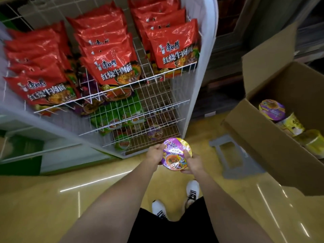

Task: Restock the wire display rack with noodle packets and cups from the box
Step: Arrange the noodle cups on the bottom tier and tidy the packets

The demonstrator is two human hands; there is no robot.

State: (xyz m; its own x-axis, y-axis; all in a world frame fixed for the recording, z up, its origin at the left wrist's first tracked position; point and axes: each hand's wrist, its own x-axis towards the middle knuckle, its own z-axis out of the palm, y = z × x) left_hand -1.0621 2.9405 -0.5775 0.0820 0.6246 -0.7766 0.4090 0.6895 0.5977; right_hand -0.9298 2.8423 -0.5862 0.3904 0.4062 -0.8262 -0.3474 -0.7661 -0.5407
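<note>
Both hands hold a purple-lidded noodle cup (176, 153) low in front of the white wire rack (154, 95). My left hand (155, 153) grips its left rim and my right hand (192, 163) grips its right side. The rack's top shelf carries rows of red noodle packets (112, 67). Green packets (121, 113) lie on a lower shelf. The bottom shelf holds a green cup (122, 142) and a purple cup (155, 133). The open cardboard box (263, 137) at right contains a purple cup (271, 109) and several yellow cups (294, 125).
A grey step stool (231, 155) stands on the shiny yellow floor between the rack and the box. A green-and-white counter (35, 151) sits left of the rack. Dark shelving (228, 50) runs behind. My white shoes (192, 190) show below.
</note>
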